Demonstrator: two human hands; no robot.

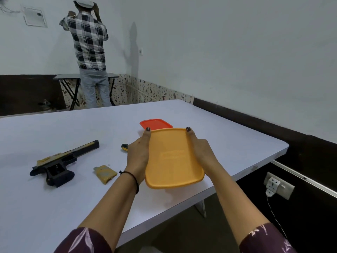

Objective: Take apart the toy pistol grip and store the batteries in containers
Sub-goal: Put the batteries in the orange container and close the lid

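Nearest the camera, both hands clasp the orange lid (174,157) from opposite sides: left hand (139,154) along its left edge, right hand (201,152) along its right, w/ one dark-nailed fingertip (148,129) of the left hooked over the far-left corner and one of the right over the far-right corner. Palms press the long edges, so the lid sits level and centred btwn them. That reads as a two-handed hold for seating or lifting it squarely. Whether a container body sits under it can't be told; the lid hides whatever is below, and it overhangs the table (54,207) edge on the near-right side.

Just left of the left wrist lies the yellow grip panel (104,174), off the toy and flat on the table. A tiny white speck just beyond it may be a screw; too small to tell. Further left of the grip, well apart from the hands, the toy pistol (62,164) lies on its side, grip cavity open toward the camera, barrel pointing away-right. Probably parked there to keep the work area near the lid free.

Just beyond the left hand, partly hidden behind it, a yellow-black tool tip (125,146) pokes out, prob. the screwdriver.

Straight beyond the fingertips, nearly touching the lid's far edge, sits a red lid (156,124), likely on a 2nd container.

Batteries: not visible anywhere; may be under the orange lid, can't confirm.

Far back, another person stands at a small folding table by the wall.
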